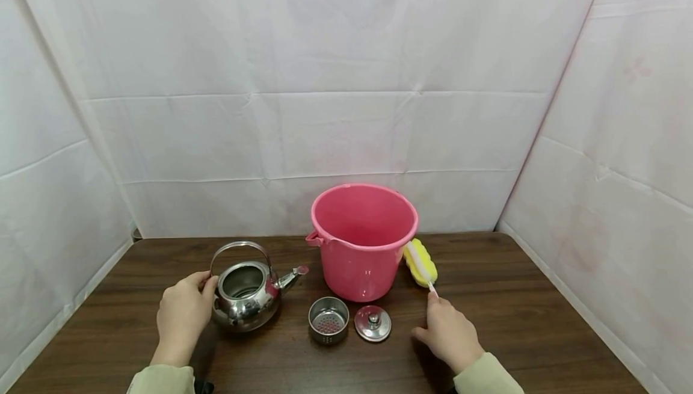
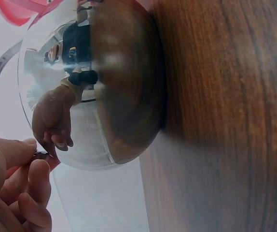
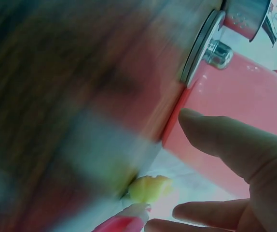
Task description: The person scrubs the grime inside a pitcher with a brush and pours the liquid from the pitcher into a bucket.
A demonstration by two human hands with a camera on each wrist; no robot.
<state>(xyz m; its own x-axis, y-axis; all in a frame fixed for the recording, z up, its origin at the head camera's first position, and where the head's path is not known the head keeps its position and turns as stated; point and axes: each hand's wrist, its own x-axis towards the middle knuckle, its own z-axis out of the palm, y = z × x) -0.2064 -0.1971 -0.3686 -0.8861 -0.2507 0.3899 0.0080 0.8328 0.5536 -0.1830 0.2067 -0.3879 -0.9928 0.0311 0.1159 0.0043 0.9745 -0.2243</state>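
At the left of the head view stands a shiny steel kettle (image 1: 246,310), lidless, its spout pointing right. My left hand (image 1: 184,313) pinches the lower left end of the kettle's raised handle (image 1: 238,245) between thumb and fingers. The left wrist view shows that pinch beside the mirror-like kettle body (image 2: 124,96). My right hand (image 1: 452,331) is at the handle end of a yellow sponge brush (image 1: 420,263), thumb spread away. In the right wrist view its fingers (image 3: 211,212) look fairly straight near the pink brush handle (image 3: 121,223); contact is unclear.
A pink bucket (image 1: 360,267) stands at the back middle of the brown wooden table (image 1: 520,322), left of the brush. Before it are a perforated steel strainer (image 1: 328,320) and a round kettle lid (image 1: 373,323). White sheets (image 1: 335,69) enclose the back and sides.
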